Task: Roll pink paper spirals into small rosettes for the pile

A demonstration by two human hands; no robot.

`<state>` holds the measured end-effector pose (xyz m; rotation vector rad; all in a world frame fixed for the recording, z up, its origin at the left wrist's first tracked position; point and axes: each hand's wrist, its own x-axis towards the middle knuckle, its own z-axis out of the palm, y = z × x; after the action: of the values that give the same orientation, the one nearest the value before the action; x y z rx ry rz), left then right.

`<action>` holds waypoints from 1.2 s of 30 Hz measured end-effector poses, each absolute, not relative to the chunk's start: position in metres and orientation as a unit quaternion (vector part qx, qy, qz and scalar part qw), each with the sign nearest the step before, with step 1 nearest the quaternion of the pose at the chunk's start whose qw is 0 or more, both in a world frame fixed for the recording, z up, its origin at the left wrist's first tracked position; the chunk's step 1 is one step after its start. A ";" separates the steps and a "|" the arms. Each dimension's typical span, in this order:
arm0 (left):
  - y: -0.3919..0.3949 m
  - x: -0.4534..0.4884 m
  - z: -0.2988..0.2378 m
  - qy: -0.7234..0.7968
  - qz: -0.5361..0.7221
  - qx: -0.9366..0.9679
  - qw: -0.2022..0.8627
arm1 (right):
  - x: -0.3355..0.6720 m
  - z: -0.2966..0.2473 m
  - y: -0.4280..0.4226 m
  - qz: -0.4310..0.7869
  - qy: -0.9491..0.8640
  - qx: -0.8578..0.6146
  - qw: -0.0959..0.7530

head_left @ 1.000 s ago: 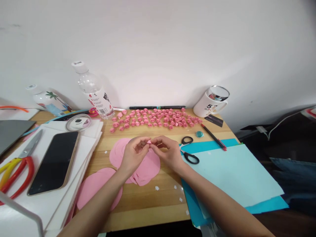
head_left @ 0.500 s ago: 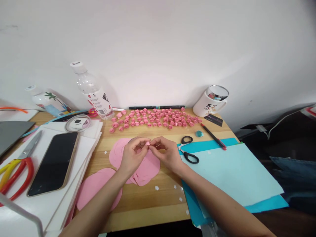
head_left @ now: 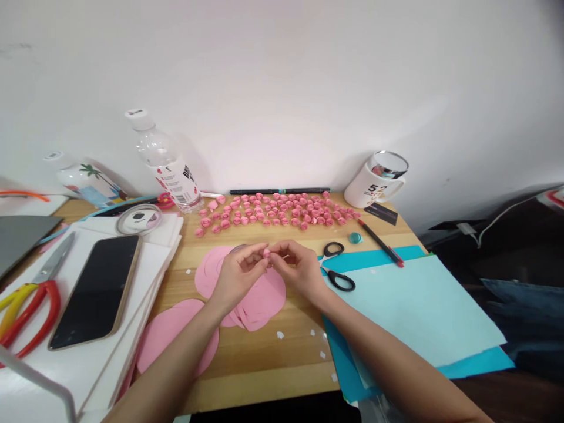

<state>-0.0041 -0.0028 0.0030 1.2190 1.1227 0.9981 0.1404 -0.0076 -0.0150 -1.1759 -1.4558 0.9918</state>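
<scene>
Between the fingertips of my left hand [head_left: 240, 273] and my right hand [head_left: 295, 267] is a small pink paper roll [head_left: 267, 253], pinched from both sides. Both hands are closed on it, above a pile of pink paper circles [head_left: 264, 299] on the wooden table [head_left: 264, 370]. More pink circles [head_left: 167, 332] lie under my left forearm. Behind the hands, many rolled pink paper flowers [head_left: 286, 211] are spread in a band near the wall. Black-handled scissors [head_left: 341, 281] rest just right of my right hand, partly on blue paper.
At left, a phone [head_left: 97, 291] and red-and-yellow scissors [head_left: 42, 294] lie on white sheets [head_left: 145, 311]. A water bottle [head_left: 167, 164] and a white mug [head_left: 374, 182] stand by the wall. Light blue paper [head_left: 423, 311], a pen [head_left: 381, 242] and a teal cap [head_left: 355, 238] are on the right.
The paper roll has turned slightly between my fingertips, and its coiled end now shows more. My fingers have shifted a little around it; the things on the table stay put.
</scene>
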 end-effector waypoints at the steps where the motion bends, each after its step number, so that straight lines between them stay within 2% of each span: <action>1: -0.002 -0.004 0.003 0.469 0.422 0.523 0.573 | 0.141 -0.016 -0.007 0.422 -0.586 -0.484 0.494; 5: -0.002 -0.004 0.002 0.452 0.420 0.513 0.596 | 0.143 -0.016 -0.005 0.461 -0.556 -0.475 0.503; 10: -0.003 -0.004 0.003 0.474 0.422 0.486 0.601 | 0.143 -0.016 -0.006 0.443 -0.574 -0.475 0.499; 17: -0.002 -0.006 0.001 0.491 0.414 0.471 0.605 | 0.146 -0.013 -0.008 0.180 -0.697 -0.466 0.514; 21: -0.003 -0.006 -0.001 0.498 0.417 0.475 0.594 | 0.146 -0.020 -0.008 0.137 -0.744 -0.449 0.476; 25: -0.004 -0.005 -0.004 0.508 0.419 0.492 0.570 | 0.145 -0.022 -0.008 0.154 -0.748 -0.455 0.459; 32: -0.003 -0.005 0.001 0.515 0.451 0.578 0.444 | 0.144 -0.008 -0.008 0.320 -0.683 -0.434 0.493; 36: -0.001 -0.008 0.004 0.500 0.449 0.568 0.475 | 0.146 -0.006 -0.007 0.327 -0.689 -0.407 0.502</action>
<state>-0.0076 -0.0009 0.0043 1.3900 1.2227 1.0980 0.1462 -0.0072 -0.0056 -0.9825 -1.6659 0.7909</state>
